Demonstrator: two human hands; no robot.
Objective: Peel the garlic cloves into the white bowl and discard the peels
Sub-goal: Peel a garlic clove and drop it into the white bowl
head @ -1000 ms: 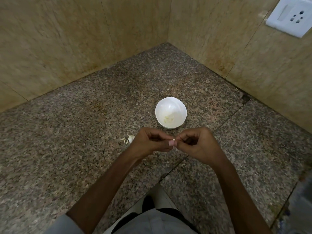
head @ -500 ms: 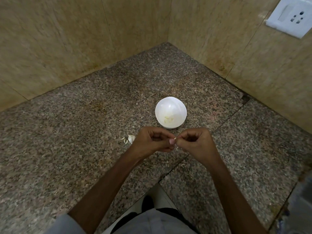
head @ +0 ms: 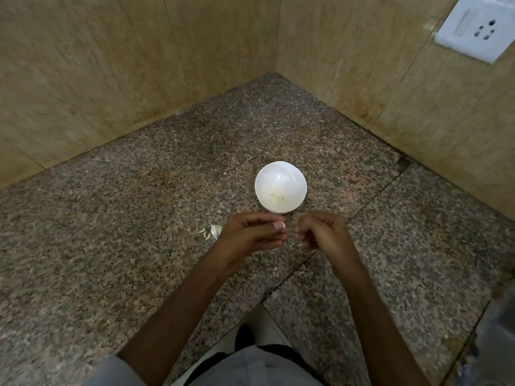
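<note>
With my left hand in a tight pinching grip on a garlic clove hidden inside, just short of the round white bowl, my right hand pinched a pale papery peel strip that a hard tug could snap or flick into the bowl.

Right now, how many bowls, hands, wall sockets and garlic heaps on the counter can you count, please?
white bowl: 1
hands: 2 (left hand, right hand)
wall socket: 1
garlic heap: 1
Total: 5
</note>
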